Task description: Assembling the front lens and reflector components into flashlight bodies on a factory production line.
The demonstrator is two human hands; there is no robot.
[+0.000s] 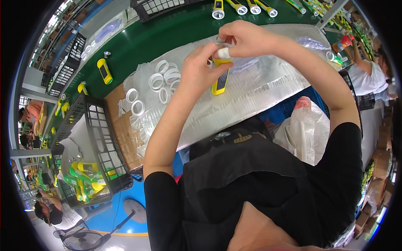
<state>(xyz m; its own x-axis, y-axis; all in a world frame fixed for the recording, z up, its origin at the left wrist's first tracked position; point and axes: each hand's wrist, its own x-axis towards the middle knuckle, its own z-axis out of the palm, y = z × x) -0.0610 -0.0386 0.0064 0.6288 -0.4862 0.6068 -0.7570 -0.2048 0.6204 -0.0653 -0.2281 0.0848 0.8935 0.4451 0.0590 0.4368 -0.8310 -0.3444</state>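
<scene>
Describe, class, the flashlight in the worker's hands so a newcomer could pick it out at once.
Start at the silvery sheet before the person in black. Toward its far side, the left hand and right hand meet over a yellow flashlight with a dark panel. Unlike the flashlights on the green belt beyond, this one is in hand, its far end partly covered.

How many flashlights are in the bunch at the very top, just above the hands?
4, on the green surface, left to right: leftmost flashlight, second flashlight, third flashlight and rightmost flashlight. None here looks hidden; more flashlights lie farther right.
</scene>
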